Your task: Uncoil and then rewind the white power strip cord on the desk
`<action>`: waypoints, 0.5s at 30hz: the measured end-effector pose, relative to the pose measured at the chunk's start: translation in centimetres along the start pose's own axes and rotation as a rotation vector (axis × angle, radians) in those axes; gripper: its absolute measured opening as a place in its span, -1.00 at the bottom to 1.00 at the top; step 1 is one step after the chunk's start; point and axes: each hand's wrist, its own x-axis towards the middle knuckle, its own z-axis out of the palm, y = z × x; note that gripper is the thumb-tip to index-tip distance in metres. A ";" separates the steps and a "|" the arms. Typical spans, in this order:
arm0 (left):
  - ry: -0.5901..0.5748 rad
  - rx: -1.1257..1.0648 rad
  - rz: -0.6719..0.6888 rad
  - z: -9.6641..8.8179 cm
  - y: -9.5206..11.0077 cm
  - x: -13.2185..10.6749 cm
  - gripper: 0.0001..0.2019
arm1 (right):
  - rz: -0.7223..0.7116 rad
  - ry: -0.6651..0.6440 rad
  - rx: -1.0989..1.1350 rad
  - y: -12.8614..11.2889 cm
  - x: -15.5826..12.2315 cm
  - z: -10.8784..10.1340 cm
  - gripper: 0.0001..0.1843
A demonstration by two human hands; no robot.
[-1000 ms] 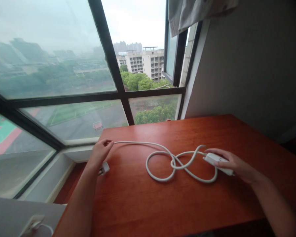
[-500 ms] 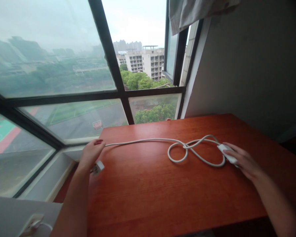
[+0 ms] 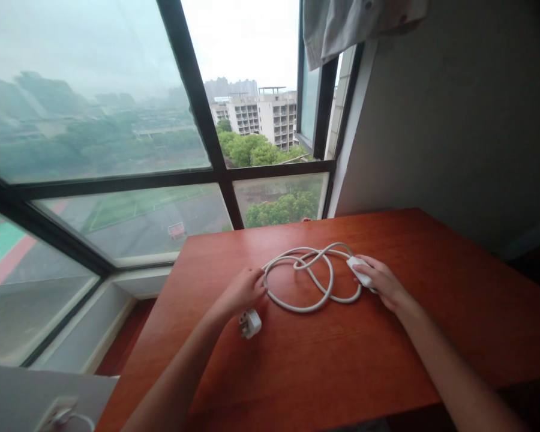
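Observation:
A white power cable (image 3: 312, 277) lies in loose overlapping loops on the reddish wooden table (image 3: 324, 354). My left hand (image 3: 243, 291) is closed round the cable just behind its white plug (image 3: 250, 323), which hangs below my fist near the table top. My right hand (image 3: 380, 281) rests closed on the small white socket block (image 3: 359, 271) at the cable's other end, pressing it on the table. The two hands are close together, with the loops between them.
A large dark-framed window (image 3: 198, 120) runs behind and to the left of the table. A grey wall (image 3: 454, 108) stands to the right. Cloth (image 3: 355, 24) hangs at the top. A wall socket with a white plug (image 3: 58, 414) sits at the bottom left.
Both hands have moved toward each other over the table. The cable, stretched nearly straight half a second ago, has gathered into bigger loops between them. The plug came in from the table's left edge.

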 end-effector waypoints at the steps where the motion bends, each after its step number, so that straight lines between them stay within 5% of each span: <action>1: 0.000 0.026 0.010 0.2 0.1 0.1 -0.69 | 0.002 0.002 0.014 0.0 0.0 0.4 -0.45; 10: 0.107 -0.451 0.002 4.3 -0.8 1.2 -0.69 | 0.069 -0.079 0.255 -1.0 -0.8 1.6 -0.69; 15: 0.107 -0.810 -0.186 6.9 0.2 1.6 -0.61 | 0.240 -0.113 0.497 -1.4 -1.2 1.5 -0.80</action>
